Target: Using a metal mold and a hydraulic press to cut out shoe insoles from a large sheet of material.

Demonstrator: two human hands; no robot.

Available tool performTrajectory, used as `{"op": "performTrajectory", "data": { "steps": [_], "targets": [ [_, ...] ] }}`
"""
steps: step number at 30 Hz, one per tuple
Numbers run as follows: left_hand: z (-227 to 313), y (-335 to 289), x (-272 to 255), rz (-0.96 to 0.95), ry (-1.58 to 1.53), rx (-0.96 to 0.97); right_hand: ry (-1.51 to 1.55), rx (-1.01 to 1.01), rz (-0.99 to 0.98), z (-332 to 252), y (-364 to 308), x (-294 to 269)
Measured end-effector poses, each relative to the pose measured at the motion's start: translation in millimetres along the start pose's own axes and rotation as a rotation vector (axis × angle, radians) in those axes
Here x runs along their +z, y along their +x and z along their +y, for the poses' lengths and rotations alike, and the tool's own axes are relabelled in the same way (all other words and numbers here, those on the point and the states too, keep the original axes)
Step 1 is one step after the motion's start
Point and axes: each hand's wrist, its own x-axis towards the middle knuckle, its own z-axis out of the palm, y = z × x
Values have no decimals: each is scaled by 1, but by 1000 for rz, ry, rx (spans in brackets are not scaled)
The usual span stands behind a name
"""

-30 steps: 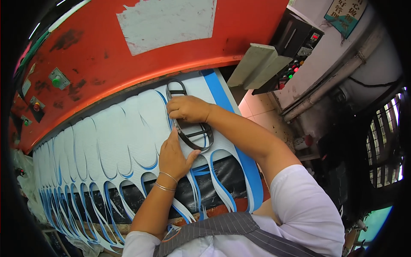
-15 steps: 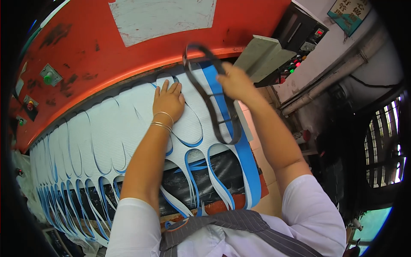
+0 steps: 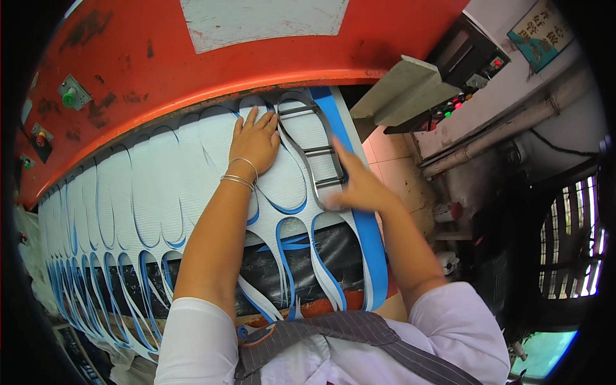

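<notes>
A sole-shaped steel cutting die (image 3: 319,149) with several crossbars lies flat on the ribbed white foam sheet (image 3: 154,192), near its blue right edge. My left hand (image 3: 255,140) rests palm down on the sheet just left of the die, fingers stretched out and slightly parted. At the die's lower right, my right hand (image 3: 360,185) touches its rim, thumb by the lower end and forefinger stretched along the side; the other fingers are mostly hidden. Sole outlines are cut in the sheet left of the die, and blue-edged loops of waste hang towards me.
An orange-red machine body (image 3: 256,67) runs along the far side, with a green button (image 3: 69,99) at left. A grey metal plate (image 3: 404,93) and a black control box (image 3: 465,51) stand at far right. A pipe (image 3: 494,138) follows the right wall.
The die, which was raised and tilted in my right hand, now lies flat on the sheet. My right hand has come down and nearer to me. My left hand stays on the sheet.
</notes>
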Motion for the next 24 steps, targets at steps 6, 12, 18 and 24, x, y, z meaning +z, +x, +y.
{"op": "performTrajectory", "data": {
  "steps": [6, 12, 18, 24],
  "targets": [
    [7, 16, -3, 49, -26, 45, -227, -1, 138, 2, -28, 13],
    [11, 10, -8, 60, -17, 27, -215, -30, 129, 1, -29, 7],
    [-4, 40, -39, -190, -85, -76, -193, 14, 100, 4, 7, 10],
    [-102, -27, -58, 63, -478, 279, -216, -5, 193, -83, 41, -2]
  ]
}}
